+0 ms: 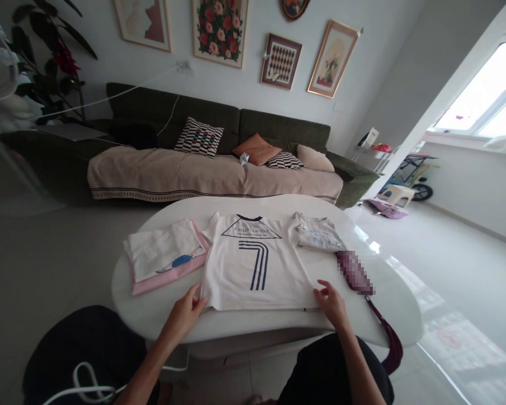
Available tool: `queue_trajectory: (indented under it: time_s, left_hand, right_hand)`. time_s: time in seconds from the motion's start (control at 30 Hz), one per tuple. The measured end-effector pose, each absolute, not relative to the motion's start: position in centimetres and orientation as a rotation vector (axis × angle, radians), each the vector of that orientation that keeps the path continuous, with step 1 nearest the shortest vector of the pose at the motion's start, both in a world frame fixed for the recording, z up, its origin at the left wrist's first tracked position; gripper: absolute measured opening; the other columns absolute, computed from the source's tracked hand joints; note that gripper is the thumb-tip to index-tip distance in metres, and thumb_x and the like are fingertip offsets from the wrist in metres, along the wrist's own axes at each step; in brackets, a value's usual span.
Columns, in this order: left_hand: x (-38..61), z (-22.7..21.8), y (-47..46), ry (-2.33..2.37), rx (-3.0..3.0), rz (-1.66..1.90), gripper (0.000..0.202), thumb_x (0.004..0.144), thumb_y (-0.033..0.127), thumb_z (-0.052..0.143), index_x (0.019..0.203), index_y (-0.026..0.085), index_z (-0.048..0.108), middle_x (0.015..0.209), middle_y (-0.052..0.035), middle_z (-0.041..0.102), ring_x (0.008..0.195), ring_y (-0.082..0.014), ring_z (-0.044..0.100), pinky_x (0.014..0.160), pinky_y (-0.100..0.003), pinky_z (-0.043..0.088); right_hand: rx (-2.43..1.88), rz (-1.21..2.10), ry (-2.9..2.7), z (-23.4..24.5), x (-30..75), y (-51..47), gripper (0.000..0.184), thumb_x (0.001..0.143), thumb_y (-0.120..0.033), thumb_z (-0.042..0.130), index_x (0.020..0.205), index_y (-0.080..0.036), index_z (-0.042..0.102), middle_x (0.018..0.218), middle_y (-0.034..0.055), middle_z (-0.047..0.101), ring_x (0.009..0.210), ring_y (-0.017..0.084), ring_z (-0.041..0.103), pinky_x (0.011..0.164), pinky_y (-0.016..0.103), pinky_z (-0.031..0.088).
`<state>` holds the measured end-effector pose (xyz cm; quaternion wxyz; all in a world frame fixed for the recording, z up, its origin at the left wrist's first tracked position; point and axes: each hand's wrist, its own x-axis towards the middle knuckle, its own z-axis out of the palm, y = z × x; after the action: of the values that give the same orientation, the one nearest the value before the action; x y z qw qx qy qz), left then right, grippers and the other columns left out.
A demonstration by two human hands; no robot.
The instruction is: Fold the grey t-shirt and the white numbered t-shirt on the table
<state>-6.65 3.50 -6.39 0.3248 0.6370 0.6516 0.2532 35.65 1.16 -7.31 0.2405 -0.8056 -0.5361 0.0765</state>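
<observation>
A white short-sleeved T-shirt (231, 270) with a dark collar and a large striped 7 lies spread flat on the white oval table (274, 329). At its lower left corner, my left hand (186, 310) has its fingers and thumb closed on the hem. My right hand (333, 306) is at the lower right corner, its thumb and curled fingers on the shirt's edge. To the left, a folded white garment (162, 250) with a blue print rests on a folded pink garment (166, 279). Beyond the right sleeve lies a folded pale shirt (318, 233) with faint lettering.
A dark red strapped item (394, 343), partly blurred out, hangs over the table's right edge. Behind the table stands a green sofa (278, 125) with a beige cover and several cushions. A fan (0, 67) is at far left. A white cable (90, 388) crosses a black seat.
</observation>
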Motion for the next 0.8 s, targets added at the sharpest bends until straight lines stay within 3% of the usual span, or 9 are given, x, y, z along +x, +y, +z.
queue_trajectory:
  time_s: [0.1, 0.23, 0.5, 0.63, 0.7, 0.8]
  left_hand:
    - [-6.7, -6.6, 3.9, 1.675, 1.549, 0.739, 0.031, 0.085, 0.031, 0.049, 0.108, 0.012, 0.058, 0.067, 0.0000, 0.064, 0.060, -0.0171, 0.065, 0.063, -0.026, 0.049]
    - [-7.0, -6.2, 4.1, 1.610, 1.388, 0.830, 0.027, 0.080, 0.027, 0.054, 0.102, 0.013, 0.061, 0.072, -0.0014, 0.068, 0.064, -0.0174, 0.067, 0.059, -0.025, 0.051]
    - [-7.7, -5.6, 3.3, 1.505, 1.228, 0.902, 0.036, 0.071, 0.033, 0.064, 0.101, 0.012, 0.063, 0.071, -0.0005, 0.066, 0.067, -0.0169, 0.066, 0.063, -0.027, 0.055]
    - [-8.1, -5.8, 2.0, 1.512, 1.317, 0.795, 0.037, 0.071, 0.029, 0.060, 0.102, 0.011, 0.061, 0.064, 0.0029, 0.061, 0.056, -0.0160, 0.063, 0.055, -0.026, 0.051]
    - [-8.3, -5.7, 1.5, 1.542, 1.406, 0.730, 0.031, 0.070, 0.026, 0.058, 0.098, 0.012, 0.062, 0.055, 0.0063, 0.054, 0.047, -0.0146, 0.058, 0.048, -0.025, 0.046]
    - [-8.1, -5.3, 1.4, 1.614, 1.578, 0.685, 0.013, 0.070, 0.023, 0.059, 0.081, 0.018, 0.063, 0.048, 0.0081, 0.048, 0.046, -0.0135, 0.052, 0.050, -0.024, 0.039]
  right_hand:
    - [-2.235, 0.159, -1.429, -7.7, 35.1, -0.4, 0.034, 0.078, -0.042, 0.046, 0.094, -0.017, 0.062, 0.068, 0.0037, 0.062, 0.069, 0.021, 0.059, 0.068, 0.032, 0.044]
    - [-2.228, 0.147, -1.387, -7.8, 34.4, -0.9, 0.029, 0.079, -0.045, 0.040, 0.073, -0.022, 0.056, 0.067, 0.0049, 0.062, 0.069, 0.022, 0.059, 0.064, 0.031, 0.042]
    - [-2.165, 0.203, -1.300, -6.3, 34.6, -1.5, 0.037, 0.078, -0.049, 0.037, 0.091, -0.020, 0.056, 0.063, 0.0016, 0.063, 0.060, 0.019, 0.060, 0.061, 0.028, 0.044]
    - [-2.187, 0.209, -1.321, -5.3, 35.0, -2.4, 0.037, 0.075, -0.044, 0.039, 0.095, -0.020, 0.058, 0.059, 0.0017, 0.061, 0.059, 0.021, 0.060, 0.061, 0.032, 0.046]
    - [-2.198, 0.184, -1.345, -4.4, 34.4, -2.3, 0.035, 0.073, -0.040, 0.041, 0.093, -0.018, 0.061, 0.068, 0.0076, 0.064, 0.068, 0.026, 0.063, 0.067, 0.038, 0.047]
    - [-2.138, 0.130, -1.408, -2.8, 30.1, -0.9, 0.041, 0.079, -0.035, 0.036, 0.104, -0.014, 0.061, 0.101, 0.0196, 0.064, 0.096, 0.032, 0.061, 0.084, 0.046, 0.046]
